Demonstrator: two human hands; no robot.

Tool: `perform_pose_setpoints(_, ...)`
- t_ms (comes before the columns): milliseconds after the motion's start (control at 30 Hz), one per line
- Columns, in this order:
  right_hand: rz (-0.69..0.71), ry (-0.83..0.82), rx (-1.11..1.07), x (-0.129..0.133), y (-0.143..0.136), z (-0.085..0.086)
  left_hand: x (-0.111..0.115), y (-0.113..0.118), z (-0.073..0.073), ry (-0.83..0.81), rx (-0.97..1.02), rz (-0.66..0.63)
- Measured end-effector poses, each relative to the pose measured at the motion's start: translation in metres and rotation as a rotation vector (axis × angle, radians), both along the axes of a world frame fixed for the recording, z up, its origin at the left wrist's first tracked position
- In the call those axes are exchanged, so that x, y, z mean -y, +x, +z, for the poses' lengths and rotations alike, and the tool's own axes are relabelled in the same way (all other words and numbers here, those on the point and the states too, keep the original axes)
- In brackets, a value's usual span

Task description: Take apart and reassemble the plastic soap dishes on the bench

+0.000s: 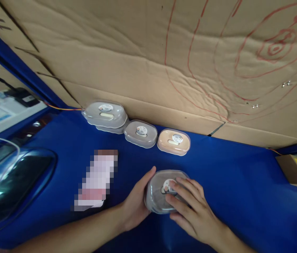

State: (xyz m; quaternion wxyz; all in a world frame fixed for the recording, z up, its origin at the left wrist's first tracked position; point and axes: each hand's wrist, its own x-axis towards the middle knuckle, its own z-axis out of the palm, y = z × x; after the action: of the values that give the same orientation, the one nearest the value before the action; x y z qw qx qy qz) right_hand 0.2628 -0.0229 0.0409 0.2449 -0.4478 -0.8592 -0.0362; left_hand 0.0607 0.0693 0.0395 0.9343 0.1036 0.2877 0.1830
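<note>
A grey plastic box [155, 193] with a clear, rounded lid and a round paper label is in front of me, near the middle bottom. My left hand [137, 203] grips its left side, thumb up along the edge and the other fingers hidden beneath or behind it. Across the lid lies my right hand [193, 207], its fingers spread, the tips at the label and the lid's top. Beyond stand similar lidded boxes in a row: a stack of grey ones [106, 116], a single grey one [141, 133] and a peach one [173, 141].
Left of my hands lies a pixelated phone-shaped item [97, 179] on the blue table surface [243, 182]. A dark glossy device [19, 182] with cables is at far left. Behind the boxes rises a cardboard wall [127, 63] with red lines. A small carton [296, 170] stands right.
</note>
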Motion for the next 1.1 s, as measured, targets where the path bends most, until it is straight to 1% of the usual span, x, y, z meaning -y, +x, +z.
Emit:
perform_pose_setpoints(233, -0.007, 0.007, 0.082, -0.002, -0.003, 0.000, -0.003, -0.001, -0.003, -0.070, -0.087, -0.008)
perform_pose_setpoints(367, 0.009, 0.019, 0.105, -0.003, 0.002, 0.002, -0.002, 0.000, -0.004, -0.065, -0.050, 0.000)
perform_pose_setpoints(500, 0.043, 0.071, 0.016, -0.001, 0.013, -0.002, 0.001, 0.001, -0.004, -0.056, -0.032, -0.030)
perform_pose_setpoints(600, 0.044, 0.098, -0.066, 0.000, 0.018, -0.005, 0.001, 0.000, -0.005, -0.035, -0.086, -0.042)
perform_pose_setpoints(733, 0.025, 0.074, -0.118, -0.001, 0.018, -0.002, 0.000, -0.002, -0.006, 0.003, -0.173, -0.108)
perform_pose_setpoints(867, 0.019, 0.065, -0.087, -0.003, 0.027, 0.003, -0.002, -0.001, -0.003, 0.071, -0.149, -0.103)
perform_pose_setpoints(933, -0.060, 0.078, -0.061, -0.005, 0.039, 0.003, -0.004, 0.000, -0.001, 0.141, -0.115, -0.082)
perform_pose_setpoints(1000, -0.196, 0.120, -0.056, -0.009, 0.055, 0.001, -0.006, -0.001, 0.000, 0.193, -0.108, -0.057)
perform_pose_setpoints(1100, -0.393, 0.170, -0.073, -0.018, 0.075, -0.003, -0.006, -0.005, -0.002, 0.255, -0.116, -0.057)
